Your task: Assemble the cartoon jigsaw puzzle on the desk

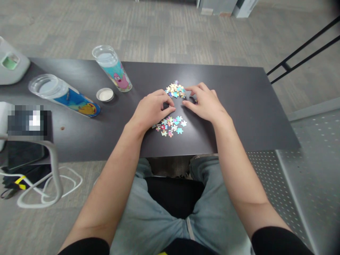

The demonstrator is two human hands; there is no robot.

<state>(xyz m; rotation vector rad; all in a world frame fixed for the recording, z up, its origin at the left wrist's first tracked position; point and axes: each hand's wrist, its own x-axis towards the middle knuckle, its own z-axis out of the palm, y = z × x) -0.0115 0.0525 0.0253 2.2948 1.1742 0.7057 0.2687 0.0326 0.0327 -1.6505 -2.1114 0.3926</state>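
Two groups of small jigsaw puzzle pieces lie on the dark table. The far heap of puzzle pieces (175,90) is mostly pale and blue, and piled. Nearer to me, a looser group of colourful puzzle pieces (171,124) lies spread out. My left hand (152,109) rests between the groups on the left, its thumb and index fingertips close together; anything between them is too small to make out. My right hand (205,101) is at the right of the far heap, with thumb and index finger apart and the index fingertip at the heap's edge. Something small shows partly beneath its palm.
Two clear-topped printed tubes, one with a pink figure (120,78) and one blue (79,102), stand at left on the table (252,106). Between them lies a round lid (105,95). A white device (13,63), a dark device and a white cable (57,170) occupy the far left.
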